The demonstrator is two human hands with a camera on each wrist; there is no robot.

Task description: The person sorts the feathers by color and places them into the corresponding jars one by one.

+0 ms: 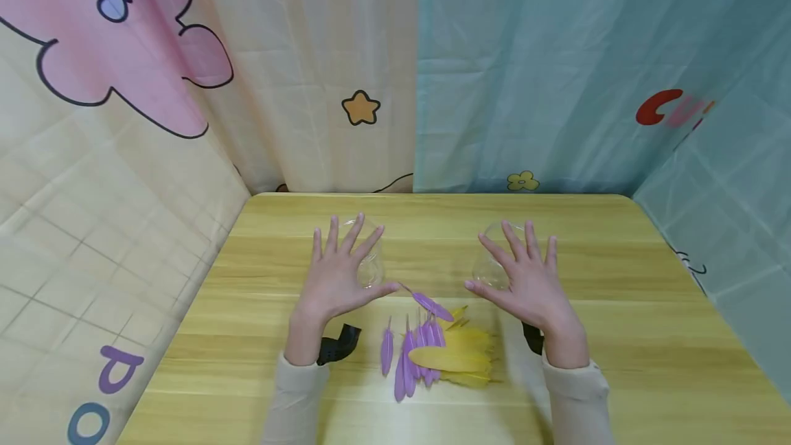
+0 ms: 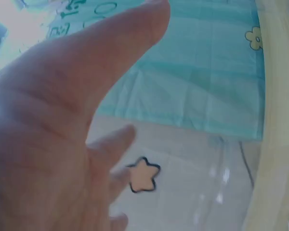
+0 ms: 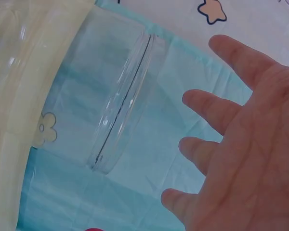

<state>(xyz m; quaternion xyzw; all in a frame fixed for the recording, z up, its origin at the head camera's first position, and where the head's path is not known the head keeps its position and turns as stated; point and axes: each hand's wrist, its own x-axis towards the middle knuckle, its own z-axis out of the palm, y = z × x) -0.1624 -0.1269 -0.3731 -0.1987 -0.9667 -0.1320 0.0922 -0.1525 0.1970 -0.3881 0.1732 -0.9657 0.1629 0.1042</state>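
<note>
Containers [image 3: 108, 101] look clear, feathers [image 1: 454, 360] purple and yellow.

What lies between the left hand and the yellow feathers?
From the left hand, the head view shows bare table, then purple feathers, some overlapped by one of the yellow feathers.

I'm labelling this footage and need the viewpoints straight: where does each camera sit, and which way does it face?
Head: on the person's head, facing forward and down at the table, feathers and curtains; left hand, right hand and sleeves show.
Left wrist: on that wrist, facing past the left hand's palm and thumb toward the curtains.
Right wrist: on that wrist, facing past the right hand's palm and four fingers toward a clear container.
Shared: both wrist views show the orange star.
</note>
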